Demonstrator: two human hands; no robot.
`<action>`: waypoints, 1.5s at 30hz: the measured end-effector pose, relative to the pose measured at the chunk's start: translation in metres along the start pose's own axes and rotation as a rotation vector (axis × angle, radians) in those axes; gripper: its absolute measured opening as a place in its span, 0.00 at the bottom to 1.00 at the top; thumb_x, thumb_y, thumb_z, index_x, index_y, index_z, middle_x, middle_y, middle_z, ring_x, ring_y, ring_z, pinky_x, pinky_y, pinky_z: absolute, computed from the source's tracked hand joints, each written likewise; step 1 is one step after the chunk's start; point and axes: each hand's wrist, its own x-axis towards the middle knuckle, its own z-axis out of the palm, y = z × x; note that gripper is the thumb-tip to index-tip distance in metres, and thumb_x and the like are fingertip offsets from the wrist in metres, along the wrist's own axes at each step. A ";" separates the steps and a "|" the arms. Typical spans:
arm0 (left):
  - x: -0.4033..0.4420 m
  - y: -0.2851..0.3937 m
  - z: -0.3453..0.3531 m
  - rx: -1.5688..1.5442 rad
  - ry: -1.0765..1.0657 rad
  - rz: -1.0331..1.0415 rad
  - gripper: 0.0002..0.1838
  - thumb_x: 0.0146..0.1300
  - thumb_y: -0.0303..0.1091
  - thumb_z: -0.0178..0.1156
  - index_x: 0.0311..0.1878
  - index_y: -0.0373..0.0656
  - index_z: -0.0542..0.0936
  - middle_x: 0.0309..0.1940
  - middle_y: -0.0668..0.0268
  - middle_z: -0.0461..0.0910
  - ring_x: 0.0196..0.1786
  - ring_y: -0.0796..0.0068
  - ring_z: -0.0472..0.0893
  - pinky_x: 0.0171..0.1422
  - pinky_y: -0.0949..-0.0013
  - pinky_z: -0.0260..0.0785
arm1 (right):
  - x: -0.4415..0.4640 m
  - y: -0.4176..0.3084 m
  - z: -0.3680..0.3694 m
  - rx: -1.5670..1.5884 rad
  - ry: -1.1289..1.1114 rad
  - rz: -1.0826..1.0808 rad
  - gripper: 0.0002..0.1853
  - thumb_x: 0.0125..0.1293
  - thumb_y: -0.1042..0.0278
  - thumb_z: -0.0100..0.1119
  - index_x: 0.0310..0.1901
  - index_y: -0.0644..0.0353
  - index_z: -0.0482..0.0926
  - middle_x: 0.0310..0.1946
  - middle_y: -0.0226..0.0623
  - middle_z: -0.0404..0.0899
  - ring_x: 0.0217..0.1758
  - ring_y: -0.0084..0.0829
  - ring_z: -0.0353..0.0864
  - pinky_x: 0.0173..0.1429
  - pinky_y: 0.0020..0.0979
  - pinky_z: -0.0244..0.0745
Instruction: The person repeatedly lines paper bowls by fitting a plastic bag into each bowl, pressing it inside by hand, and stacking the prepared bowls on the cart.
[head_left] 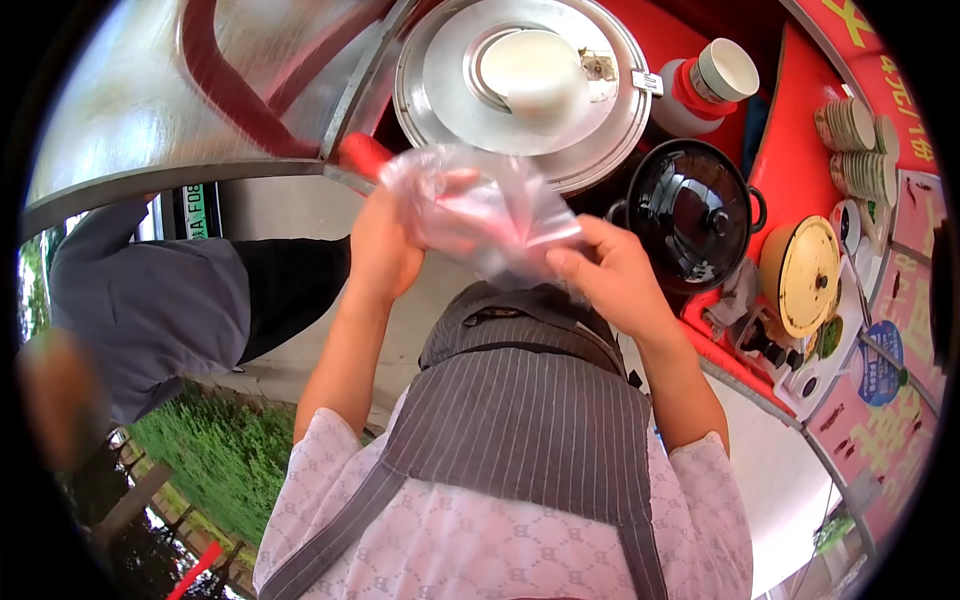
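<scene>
A crumpled, clear plastic bag (480, 210) is stretched between my two hands, in front of my striped apron. My left hand (385, 240) holds its left side, the fingers partly hidden behind the plastic. At the bag's right edge, my right hand (615, 270) pinches the film between thumb and fingers. Something pinkish shows through the bag, too blurred to make out. Just beyond the bag is a large round metal lid (450, 90) with a white bowl (530, 70) on it.
On the right are a black lidded pot (690, 215), a yellow lidded pot (800, 275), a red-and-white container (685, 105) topped by stacked bowls, and stacked cups (860, 150). Another person (150, 300) in grey stands at the left, beyond the metal panel (120, 110).
</scene>
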 end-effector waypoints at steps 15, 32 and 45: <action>0.029 -0.045 0.012 0.132 0.233 0.328 0.13 0.79 0.39 0.54 0.43 0.39 0.79 0.36 0.76 0.77 0.39 0.89 0.70 0.43 0.79 0.65 | 0.014 -0.007 0.044 0.071 0.330 0.033 0.15 0.72 0.64 0.63 0.34 0.67 0.73 0.21 0.29 0.70 0.24 0.17 0.64 0.26 0.29 0.64; 0.032 0.041 0.018 1.396 -0.331 0.646 0.34 0.54 0.15 0.56 0.61 0.62 0.82 0.62 0.52 0.73 0.44 0.52 0.83 0.47 0.57 0.78 | 0.032 -0.040 0.016 -1.435 0.519 -0.498 0.08 0.61 0.68 0.64 0.31 0.55 0.73 0.20 0.37 0.77 0.22 0.42 0.80 0.25 0.41 0.73; 0.108 0.079 -0.012 1.878 0.165 0.574 0.32 0.56 0.14 0.51 0.61 0.53 0.84 0.61 0.50 0.78 0.66 0.52 0.78 0.67 0.62 0.72 | 0.087 -0.117 -0.001 -1.335 -0.041 -0.427 0.23 0.64 0.76 0.52 0.60 0.49 0.79 0.38 0.46 0.74 0.38 0.49 0.82 0.45 0.44 0.79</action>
